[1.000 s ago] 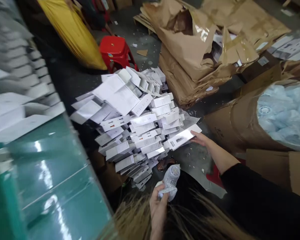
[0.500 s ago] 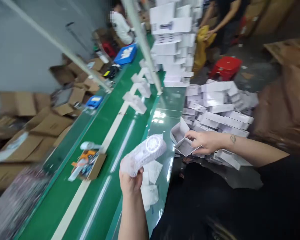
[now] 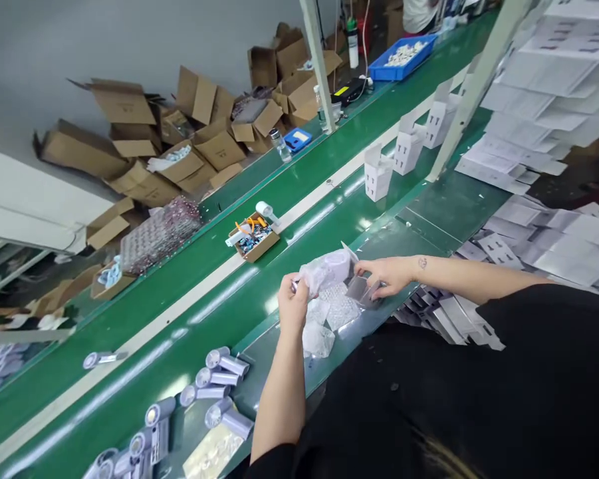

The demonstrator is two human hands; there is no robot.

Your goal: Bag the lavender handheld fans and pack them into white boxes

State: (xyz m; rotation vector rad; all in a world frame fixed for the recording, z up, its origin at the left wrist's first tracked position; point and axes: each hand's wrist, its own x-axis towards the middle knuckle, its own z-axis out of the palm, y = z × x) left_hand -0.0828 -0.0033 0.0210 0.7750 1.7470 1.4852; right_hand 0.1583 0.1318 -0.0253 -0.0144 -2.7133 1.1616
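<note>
My left hand (image 3: 293,303) has its fingers closed around a bubble-wrapped item (image 3: 326,271), held just above the near edge of the green counter (image 3: 189,279). My right hand (image 3: 385,276) pinches the open flap of a small white carton (image 3: 361,290) right beside it, mouth toward the wrapped item. Loose bubble-wrap pouches (image 3: 329,319) lie beneath both hands. Folded white cartons (image 3: 409,143) stand farther along the belt.

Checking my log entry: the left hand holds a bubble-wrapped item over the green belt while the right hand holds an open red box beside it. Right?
Not quite: in the head view the box in the right hand is white, not red. The left hand does hold the bubble-wrapped item over the green belt.
</note>
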